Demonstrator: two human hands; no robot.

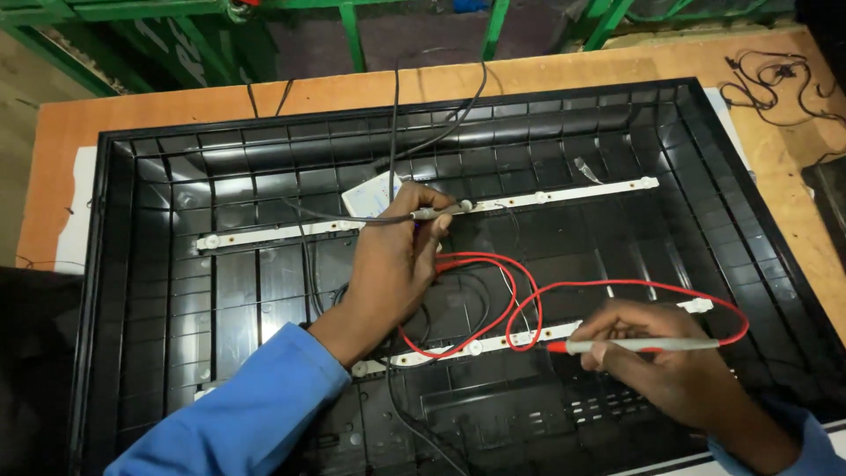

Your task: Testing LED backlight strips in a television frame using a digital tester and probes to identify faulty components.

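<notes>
Desk (564,75) of orange wood, almost covered by large black back panel (220,291) of a flat screen, open side up, ribbed inside. Across the panel, two white light strips: upper strip (573,194) running from left to right edge, lower strip (493,342) nearer the person. Between them, loops of red lead (520,291) and thinner black lead (392,115), the black one going up over the panel rim. Small white box (370,196) just beside the upper strip, partly hidden behind the hand.

Left hand (388,273), blue sleeve, fingers (423,198) closed around grey probe (436,213), tip touching the upper strip. Right hand (670,353), fingers pinched narrow around second probe (643,345), lying almost flat above the lower strip; contact of its tip not clear to tell.

Judged as middle of testing: one probe placed on a strip, other one probably not placed yet, further points of both strips left to check.
</notes>
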